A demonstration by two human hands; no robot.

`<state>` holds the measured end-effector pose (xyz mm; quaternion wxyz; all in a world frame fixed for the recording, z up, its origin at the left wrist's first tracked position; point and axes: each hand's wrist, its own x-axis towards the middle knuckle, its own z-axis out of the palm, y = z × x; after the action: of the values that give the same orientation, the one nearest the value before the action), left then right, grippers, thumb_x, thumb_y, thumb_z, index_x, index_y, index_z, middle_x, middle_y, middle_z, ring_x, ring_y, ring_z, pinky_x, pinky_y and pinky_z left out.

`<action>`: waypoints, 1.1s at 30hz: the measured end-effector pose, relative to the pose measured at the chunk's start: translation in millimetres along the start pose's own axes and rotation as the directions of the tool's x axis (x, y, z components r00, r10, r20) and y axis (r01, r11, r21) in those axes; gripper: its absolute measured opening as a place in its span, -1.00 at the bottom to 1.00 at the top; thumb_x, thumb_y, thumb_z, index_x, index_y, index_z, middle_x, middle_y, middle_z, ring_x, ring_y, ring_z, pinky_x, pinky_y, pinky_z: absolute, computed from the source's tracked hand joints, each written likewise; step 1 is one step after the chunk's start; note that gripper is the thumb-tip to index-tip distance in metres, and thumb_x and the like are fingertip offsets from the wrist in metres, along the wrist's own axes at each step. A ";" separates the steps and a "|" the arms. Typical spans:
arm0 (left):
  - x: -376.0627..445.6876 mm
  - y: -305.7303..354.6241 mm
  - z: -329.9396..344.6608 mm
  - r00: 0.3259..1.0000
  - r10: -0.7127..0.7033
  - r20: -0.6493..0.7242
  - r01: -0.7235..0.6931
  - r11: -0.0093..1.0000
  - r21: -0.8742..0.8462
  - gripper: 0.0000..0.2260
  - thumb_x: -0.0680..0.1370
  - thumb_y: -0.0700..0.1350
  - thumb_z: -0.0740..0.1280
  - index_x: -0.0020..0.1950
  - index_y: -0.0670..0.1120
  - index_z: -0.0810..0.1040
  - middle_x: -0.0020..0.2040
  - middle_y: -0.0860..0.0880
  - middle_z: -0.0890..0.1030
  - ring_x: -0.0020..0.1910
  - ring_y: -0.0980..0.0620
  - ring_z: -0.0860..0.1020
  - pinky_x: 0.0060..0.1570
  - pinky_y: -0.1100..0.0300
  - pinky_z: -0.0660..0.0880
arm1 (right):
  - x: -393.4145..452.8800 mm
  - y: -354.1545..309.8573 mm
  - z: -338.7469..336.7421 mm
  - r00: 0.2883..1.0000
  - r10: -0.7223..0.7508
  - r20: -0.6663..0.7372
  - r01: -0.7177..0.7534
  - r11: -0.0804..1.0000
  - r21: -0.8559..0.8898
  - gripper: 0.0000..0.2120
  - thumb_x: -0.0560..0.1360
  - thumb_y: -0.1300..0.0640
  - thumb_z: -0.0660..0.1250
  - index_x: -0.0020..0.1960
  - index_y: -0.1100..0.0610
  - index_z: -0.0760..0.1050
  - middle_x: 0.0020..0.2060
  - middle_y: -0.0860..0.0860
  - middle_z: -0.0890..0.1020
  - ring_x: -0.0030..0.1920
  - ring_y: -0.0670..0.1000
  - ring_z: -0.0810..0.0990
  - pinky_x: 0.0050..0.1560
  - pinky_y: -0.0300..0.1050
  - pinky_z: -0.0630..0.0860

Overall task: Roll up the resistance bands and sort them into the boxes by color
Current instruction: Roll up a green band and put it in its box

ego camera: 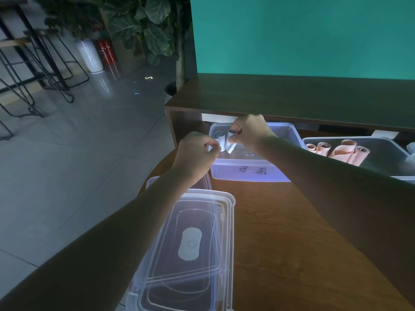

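Note:
Over the left clear box [249, 173], both hands hold a pale blue-grey resistance band [225, 143]. My left hand [195, 153] pinches its near end, and my right hand [249, 133] pinches the rolled far part. Another rolled band of the same color [219, 134] lies inside that box by its far left corner. To the right, a second clear box [381, 151] holds several rolled peach-pink bands [341, 151].
A stack of clear plastic lids [193, 250] lies on the round wooden table [280, 232] in front of me. Behind the boxes stands a dark wooden shelf [292, 95] under a teal wall. Stools, a plant and a fire extinguisher [106, 52] stand on the tiled floor at left.

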<state>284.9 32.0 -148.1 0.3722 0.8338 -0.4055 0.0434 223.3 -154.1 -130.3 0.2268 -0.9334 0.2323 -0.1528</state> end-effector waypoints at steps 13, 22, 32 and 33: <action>-0.5 2.8 -1.6 1.000 -0.005 0.013 0.004 1.000 0.018 -0.85 0.59 -0.06 0.40 0.08 -0.06 0.71 0.00 0.02 0.68 -0.21 0.18 0.53 -0.24 0.47 0.31 | -3.0 -0.2 -7.5 1.000 0.002 0.005 -0.002 0.998 -0.057 -0.66 0.35 0.02 0.62 0.03 0.16 0.64 -0.09 0.10 0.69 -0.06 0.10 0.64 0.01 0.00 0.62; -5.6 7.1 -4.1 0.999 0.002 -0.036 -0.002 1.000 0.009 -0.81 0.63 -0.08 0.33 0.13 -0.09 0.70 0.01 -0.02 0.71 -0.10 0.11 0.60 -0.11 0.42 0.43 | -11.1 10.6 -19.2 0.999 0.049 0.022 -0.050 0.998 0.036 -0.73 0.34 0.08 0.64 -0.06 0.11 0.62 -0.16 0.00 0.66 -0.10 0.02 0.63 -0.19 -0.29 0.46; -17.8 45.3 -13.5 0.968 0.126 -0.219 -0.129 0.992 0.002 -0.83 0.58 -0.15 0.38 0.12 -0.13 0.70 0.02 -0.05 0.71 -0.02 0.00 0.63 0.00 0.24 0.54 | -61.5 3.1 -55.8 0.996 0.002 -0.091 0.014 0.984 0.176 -0.71 0.40 0.01 0.59 0.06 0.11 0.68 -0.09 -0.01 0.72 -0.07 -0.05 0.66 0.02 -0.25 0.57; -18.9 52.4 -13.5 0.968 0.120 -0.219 -0.123 0.992 -0.003 -0.82 0.58 -0.14 0.38 0.14 -0.13 0.69 0.04 -0.05 0.71 0.02 -0.02 0.62 0.01 0.20 0.56 | -72.5 2.2 -62.5 0.994 0.008 -0.108 0.014 0.981 0.196 -0.70 0.39 0.01 0.60 0.06 0.10 0.69 -0.11 -0.02 0.71 -0.06 -0.05 0.67 0.06 -0.20 0.58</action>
<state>238.3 32.4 -114.8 0.4180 0.7945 -0.4128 0.1539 136.8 -141.5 -91.2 0.3045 -0.8972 0.2267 -0.2258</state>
